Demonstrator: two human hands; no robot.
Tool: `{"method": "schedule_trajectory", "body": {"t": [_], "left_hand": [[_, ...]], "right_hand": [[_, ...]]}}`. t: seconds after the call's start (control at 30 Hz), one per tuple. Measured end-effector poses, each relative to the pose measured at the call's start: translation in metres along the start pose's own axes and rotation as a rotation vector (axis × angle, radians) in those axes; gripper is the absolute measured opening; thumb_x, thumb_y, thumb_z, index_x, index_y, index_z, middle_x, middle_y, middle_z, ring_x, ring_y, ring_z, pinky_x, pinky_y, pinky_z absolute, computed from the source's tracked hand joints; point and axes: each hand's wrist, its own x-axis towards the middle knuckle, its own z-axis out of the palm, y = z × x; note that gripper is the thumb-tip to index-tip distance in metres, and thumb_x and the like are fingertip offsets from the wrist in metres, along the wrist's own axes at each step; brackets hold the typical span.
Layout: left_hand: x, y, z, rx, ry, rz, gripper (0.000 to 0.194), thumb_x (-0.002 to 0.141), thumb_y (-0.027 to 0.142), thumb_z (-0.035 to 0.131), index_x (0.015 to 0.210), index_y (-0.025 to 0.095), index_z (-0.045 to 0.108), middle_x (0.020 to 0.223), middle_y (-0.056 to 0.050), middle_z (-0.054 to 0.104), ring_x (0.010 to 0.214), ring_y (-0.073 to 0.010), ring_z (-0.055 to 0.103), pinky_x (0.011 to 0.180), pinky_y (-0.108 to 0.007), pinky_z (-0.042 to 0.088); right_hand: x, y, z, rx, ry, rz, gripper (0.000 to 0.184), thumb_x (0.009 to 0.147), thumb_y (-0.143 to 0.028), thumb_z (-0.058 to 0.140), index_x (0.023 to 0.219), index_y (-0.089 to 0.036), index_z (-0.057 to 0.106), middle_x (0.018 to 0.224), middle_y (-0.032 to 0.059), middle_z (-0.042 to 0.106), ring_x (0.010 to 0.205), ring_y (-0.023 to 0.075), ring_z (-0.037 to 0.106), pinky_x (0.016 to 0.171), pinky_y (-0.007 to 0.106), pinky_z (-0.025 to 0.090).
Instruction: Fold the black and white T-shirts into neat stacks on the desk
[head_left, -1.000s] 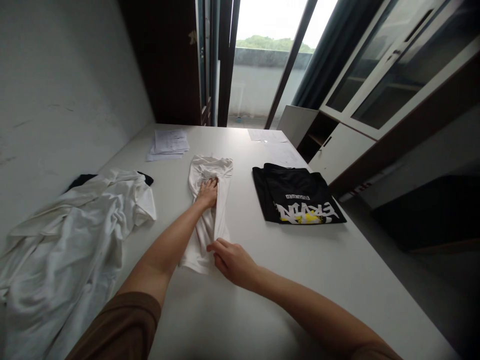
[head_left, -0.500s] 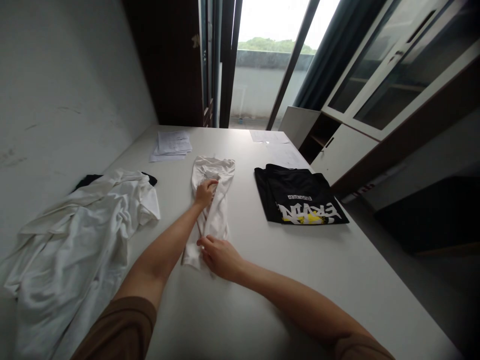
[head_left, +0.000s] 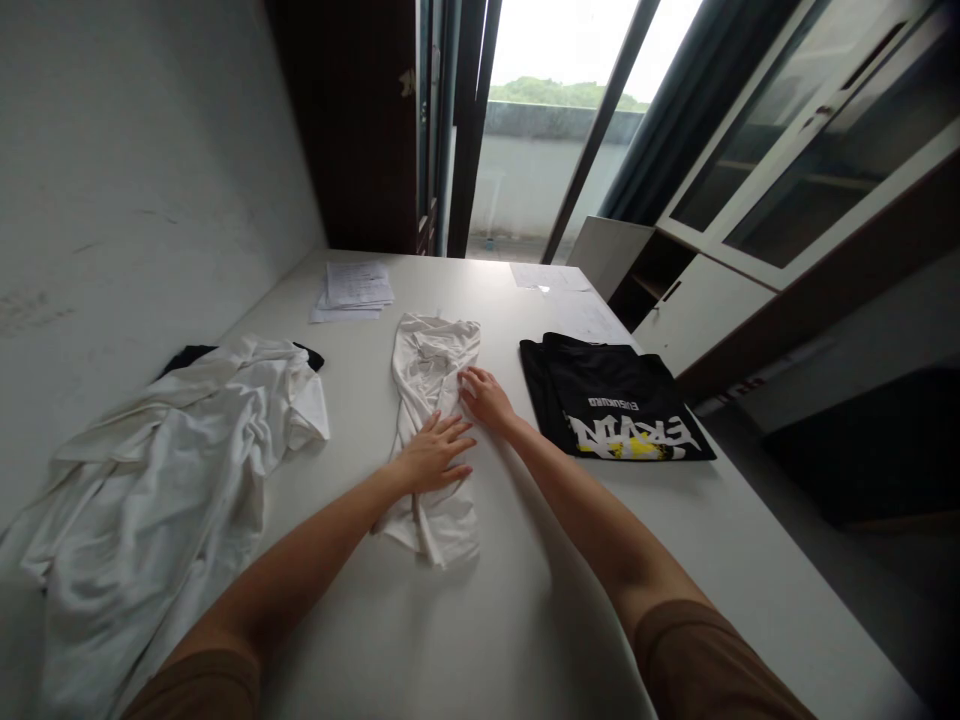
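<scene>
Hands, pair: left hand (head_left: 435, 457) flat, fingers spread, on a white garment (head_left: 427, 375); right hand (head_left: 487, 398) with bent fingers at its right edge, grip or mere touch not tellable. White garment: folded long, mid-tabletop (head_left: 337, 640), strips of surface along both sides. Black printed garment (head_left: 604, 378): folded, near right edge. White clothing heap (head_left: 172, 470): left. Paper stack (head_left: 358, 284): near far edge.

matt, creased cloth garment (head_left: 444, 392); smooth tabletop (head_left: 514, 590)

One white garment (head_left: 431, 368), one white clothing heap (head_left: 172, 470), one folded black bundle (head_left: 611, 378) and one table (head_left: 397, 640) show.
</scene>
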Motion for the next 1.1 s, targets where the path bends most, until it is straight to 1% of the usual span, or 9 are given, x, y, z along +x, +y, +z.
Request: {"method": "schedule_trajectory", "body": {"t": [0.27, 0.37, 0.47, 0.57, 0.63, 0.77, 0.87, 1.0, 1.1], "left_hand": [[0.0, 0.012, 0.003, -0.04, -0.064, 0.047, 0.061, 0.1, 0.061, 0.046, 0.153, 0.031, 0.047, 0.163, -0.009, 0.04, 0.155, -0.0313, 0.027, 0.127, -0.057, 0.008], [0.003, 0.011, -0.004, -0.087, -0.048, 0.054, 0.052, 0.103, 0.052, 0.046, 0.149, 0.03, 0.051, 0.159, -0.008, 0.046, 0.151, -0.0292, 0.034, 0.127, -0.055, 0.014], [-0.002, -0.001, -0.019, -0.102, 0.078, -0.067, 0.04, 0.104, 0.037, 0.045, 0.14, 0.026, 0.059, 0.147, -0.008, 0.057, 0.141, -0.0257, 0.046, 0.124, -0.048, 0.027], [-0.025, -0.018, -0.035, -0.078, 0.186, -0.248, 0.033, 0.095, 0.016, 0.048, 0.122, 0.022, 0.066, 0.128, -0.009, 0.065, 0.123, -0.0248, 0.057, 0.113, -0.044, 0.043], [-0.05, -0.027, -0.043, -0.064, 0.176, -0.289, 0.035, 0.085, 0.005, 0.048, 0.108, 0.022, 0.068, 0.118, -0.008, 0.067, 0.114, -0.0245, 0.059, 0.106, -0.043, 0.048], [-0.106, -0.026, -0.051, -0.077, 0.024, -0.152, 0.044, 0.075, -0.003, 0.049, 0.104, 0.024, 0.069, 0.122, -0.006, 0.067, 0.118, -0.0236, 0.059, 0.107, -0.042, 0.048], [-0.135, -0.016, -0.055, -0.1, -0.057, -0.059, 0.045, 0.079, 0.003, 0.056, 0.114, 0.028, 0.069, 0.136, -0.006, 0.063, 0.132, -0.0251, 0.053, 0.114, -0.044, 0.043], [-0.143, -0.004, -0.053, -0.123, -0.064, -0.008, 0.029, 0.087, 0.016, 0.065, 0.111, 0.03, 0.07, 0.144, -0.005, 0.059, 0.141, -0.0261, 0.046, 0.12, -0.046, 0.038], [-0.136, 0.007, -0.051, -0.117, -0.036, 0.032, 0.02, 0.094, 0.015, 0.058, 0.102, 0.028, 0.071, 0.138, -0.004, 0.064, 0.141, -0.0237, 0.047, 0.124, -0.048, 0.03]], "right_hand": [[0.035, -0.003, 0.021, -0.084, -0.21, -0.055, 0.048, 0.108, -0.039, 0.04, 0.153, -0.022, 0.048, 0.167, 0.011, 0.03, 0.156, 0.0339, 0.016, 0.123, 0.059, 0.017], [0.044, -0.007, 0.022, -0.076, -0.225, -0.046, 0.049, 0.109, -0.039, 0.039, 0.155, -0.023, 0.045, 0.167, 0.0103, 0.03, 0.156, 0.0339, 0.016, 0.123, 0.061, 0.015], [0.039, -0.006, 0.018, -0.037, -0.161, -0.048, 0.051, 0.108, -0.036, 0.04, 0.156, -0.019, 0.042, 0.166, 0.0128, 0.033, 0.154, 0.0317, 0.024, 0.123, 0.056, 0.02], [0.01, -0.002, 0.007, 0.032, -0.054, -0.085, 0.048, 0.106, -0.027, 0.039, 0.151, -0.014, 0.047, 0.159, 0.0167, 0.041, 0.145, 0.0276, 0.039, 0.12, 0.046, 0.033], [-0.023, 0.001, -0.004, 0.087, -0.042, -0.155, 0.041, 0.103, -0.022, 0.04, 0.14, -0.016, 0.057, 0.149, 0.0158, 0.052, 0.136, 0.0255, 0.049, 0.115, 0.044, 0.04], [-0.102, -0.004, -0.034, 0.203, -0.17, -0.393, 0.034, 0.098, -0.018, 0.05, 0.128, -0.024, 0.066, 0.137, 0.0119, 0.063, 0.13, 0.0239, 0.055, 0.111, 0.046, 0.045], [-0.149, -0.019, -0.055, 0.231, -0.287, -0.514, 0.037, 0.096, -0.026, 0.06, 0.132, -0.027, 0.065, 0.149, 0.0114, 0.055, 0.141, 0.0263, 0.047, 0.119, 0.052, 0.037], [-0.169, -0.044, -0.061, 0.199, -0.378, -0.591, 0.048, 0.094, -0.037, 0.066, 0.141, -0.028, 0.06, 0.162, 0.0118, 0.04, 0.151, 0.0286, 0.034, 0.124, 0.054, 0.027], [-0.159, -0.054, -0.049, 0.189, -0.342, -0.605, 0.038, 0.097, -0.035, 0.063, 0.135, -0.028, 0.064, 0.158, 0.0099, 0.046, 0.151, 0.0279, 0.033, 0.125, 0.056, 0.025]]}}
